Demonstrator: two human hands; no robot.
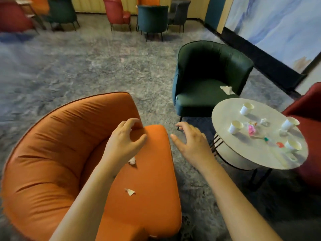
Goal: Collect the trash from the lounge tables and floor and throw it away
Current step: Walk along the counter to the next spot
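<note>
A torn paper scrap point(130, 192) lies flat on the orange armchair point(152, 171) seat, its long axis running left to right. A crumpled tissue point(132, 160) sits just beyond it, beside my left wrist. My left hand point(124, 138) and right hand point(189, 141) hover with fingers spread and loosely curled, holding nothing. To the right, the round tabletop point(251, 153) carries paper cups point(235, 126) and wrappers point(251, 130).

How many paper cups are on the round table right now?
4 on the table: far cup, left cup, right cup, near cup. Pale blurs near the right two may hide another.
</note>
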